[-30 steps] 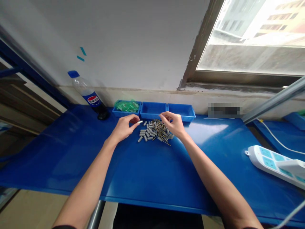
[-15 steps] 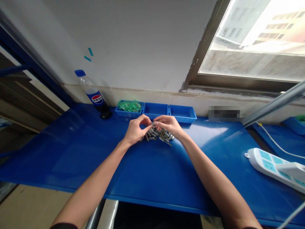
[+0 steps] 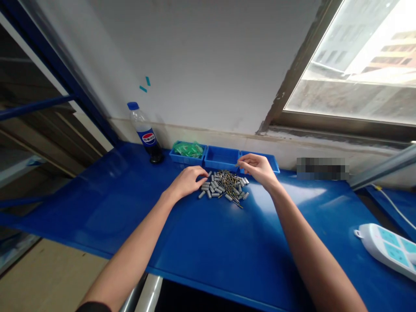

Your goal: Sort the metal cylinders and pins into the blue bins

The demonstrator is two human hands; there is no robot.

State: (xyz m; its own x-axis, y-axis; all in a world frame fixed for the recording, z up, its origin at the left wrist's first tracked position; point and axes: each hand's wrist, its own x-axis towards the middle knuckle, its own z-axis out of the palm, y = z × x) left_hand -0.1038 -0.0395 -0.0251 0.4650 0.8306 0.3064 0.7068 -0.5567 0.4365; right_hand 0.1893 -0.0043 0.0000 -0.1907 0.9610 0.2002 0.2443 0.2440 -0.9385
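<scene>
A heap of small grey cylinders and thin metal pins lies on the blue table. My left hand rests palm down at the heap's left edge, fingers curled onto the cylinders. My right hand hovers at the heap's far right, by the right blue tray, with thumb and forefinger pinched on something too small to name.
Three blue trays line the wall; the left tray holds green parts and the middle tray looks bare. A cola bottle stands left of them. A white power strip lies at the right. A window sits above.
The hands met over the heap half a second ago and have since parted. The right hand moved back toward the right tray; the left dropped onto the cylinders. The camera turned left.
</scene>
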